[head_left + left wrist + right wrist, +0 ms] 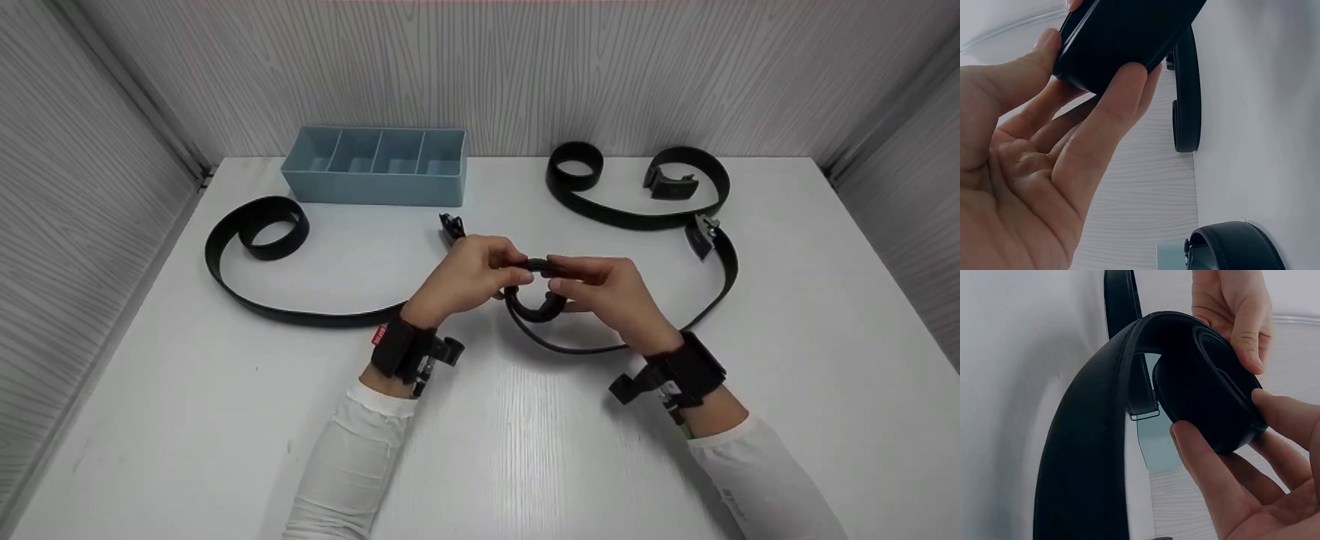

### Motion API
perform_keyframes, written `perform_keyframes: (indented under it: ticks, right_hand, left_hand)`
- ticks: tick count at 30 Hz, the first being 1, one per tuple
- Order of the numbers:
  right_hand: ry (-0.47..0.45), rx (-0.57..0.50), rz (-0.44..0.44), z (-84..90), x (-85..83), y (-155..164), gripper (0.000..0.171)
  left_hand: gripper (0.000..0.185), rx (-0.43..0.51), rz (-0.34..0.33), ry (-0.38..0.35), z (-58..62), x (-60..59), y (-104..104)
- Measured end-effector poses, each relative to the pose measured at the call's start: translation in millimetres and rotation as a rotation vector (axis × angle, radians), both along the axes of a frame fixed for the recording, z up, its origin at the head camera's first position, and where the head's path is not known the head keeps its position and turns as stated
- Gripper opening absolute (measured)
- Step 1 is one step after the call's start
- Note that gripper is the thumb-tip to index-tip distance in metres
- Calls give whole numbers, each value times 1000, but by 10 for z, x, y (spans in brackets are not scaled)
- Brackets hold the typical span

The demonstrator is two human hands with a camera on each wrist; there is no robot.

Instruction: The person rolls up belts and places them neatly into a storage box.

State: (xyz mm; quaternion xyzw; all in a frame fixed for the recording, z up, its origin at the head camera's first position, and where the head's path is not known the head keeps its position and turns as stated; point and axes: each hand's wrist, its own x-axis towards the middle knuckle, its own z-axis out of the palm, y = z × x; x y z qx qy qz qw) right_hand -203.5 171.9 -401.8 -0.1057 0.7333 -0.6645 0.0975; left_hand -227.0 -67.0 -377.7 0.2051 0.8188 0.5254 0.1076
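Both hands hold the rolled end of a black leather belt [541, 313] above the middle of the table. My left hand [474, 271] pinches the roll's left side between thumb and fingers. The right hand [611, 291] grips the opposite side, thumb toward me. In the right wrist view the coil [1202, 396] shows several layers, and its loose strap [1086, 439] arcs away in the foreground. That strap passes behind the right hand to a buckle [700, 237] on the right. Behind the left forearm runs a second black belt [322, 320], its buckle [451, 225] just beyond the left hand.
A blue-grey tray with four compartments, better told as several, stands at the back left: the divided tray [375, 189]. A third black belt [630, 219] lies curled at the back right, touching or overlapping the held belt's buckle end. Patterned panels [495, 75] wall the table on three sides.
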Motion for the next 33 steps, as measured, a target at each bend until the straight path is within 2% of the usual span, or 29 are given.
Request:
perform_keyframes:
  ticks: [6, 13, 17, 23, 29, 33]
  right_hand:
    - [16, -12, -38, -13, -6, -23, 42]
    - [-35, -163, -135, -48, -7, -54, 45]
    - [-48, -185, -137, -57, -3, -56, 46]
    - [-27, -134, -85, -31, 11, -20, 45]
    - [17, 12, -32, 13, 12, -20, 42]
    - [19, 32, -43, 11, 11, -25, 40]
  left_hand:
    - [18, 3, 27, -21, 1, 4, 21]
    - [24, 105, 84, -91, -11, 10, 64]
    - [21, 100, 94, -87, -10, 18, 68]
    - [18, 50, 62, -60, 5, 22, 52]
    - [18, -44, -18, -36, 20, 22, 27]
    - [19, -57, -19, -39, 11, 15, 32]
